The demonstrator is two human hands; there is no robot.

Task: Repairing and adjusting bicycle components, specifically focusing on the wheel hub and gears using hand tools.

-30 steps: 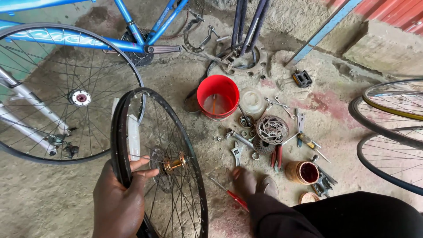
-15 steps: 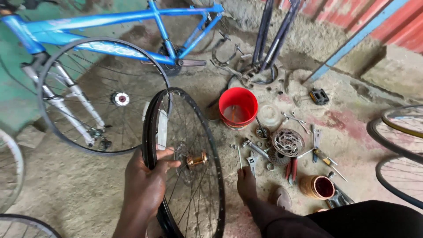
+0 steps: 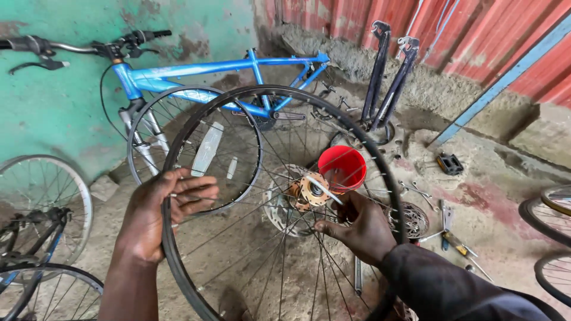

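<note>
I hold a black spoked bicycle wheel (image 3: 256, 94) up in front of me, its face turned toward the camera. My left hand (image 3: 163, 211) grips the rim on its left side. My right hand (image 3: 357, 226) reaches in among the spokes just right of the copper-coloured hub (image 3: 310, 190), fingers closed around a spoke or the axle end; the exact hold is unclear. A red bucket (image 3: 342, 167) shows through the spokes behind the hub.
A blue bicycle (image 3: 226, 68) leans on the green wall behind. Dark fork legs (image 3: 389, 77) stand against the red corrugated wall. Wrenches, a sprocket (image 3: 413, 219) and a pedal (image 3: 450, 163) lie on the dirt floor at right. Other wheels (image 3: 41, 202) stand at the left and at the right edge.
The wheel has been lifted from the ground and turned to face me. My right hand left the tools on the floor and came to the hub. My view tilted upward.
</note>
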